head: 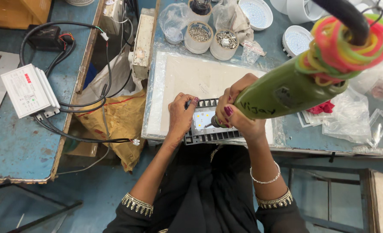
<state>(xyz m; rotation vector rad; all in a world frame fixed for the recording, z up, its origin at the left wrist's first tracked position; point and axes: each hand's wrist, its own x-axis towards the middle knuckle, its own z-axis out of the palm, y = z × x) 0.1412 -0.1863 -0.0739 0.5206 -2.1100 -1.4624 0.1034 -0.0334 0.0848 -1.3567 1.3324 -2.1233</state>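
A dark grey finned lamp housing (211, 135) with a white LED board (203, 119) in its middle lies at the near edge of a white work pad (191, 80). My left hand (180, 116) rests on the housing's left side and steadies it. My right hand (237, 112) grips a green electric screwdriver (286, 92) whose tip points down onto the LED board. Coloured rubber bands (346, 43) wrap the tool's upper end, where a black cable (344, 13) leaves it.
Round tubs of screws (199, 34) (226, 41) stand behind the pad. White round lamp parts (255, 12) (296, 41) lie at the back right, clear plastic bags (351, 116) at the right. A white driver box (27, 89) with black cables sits on the left bench.
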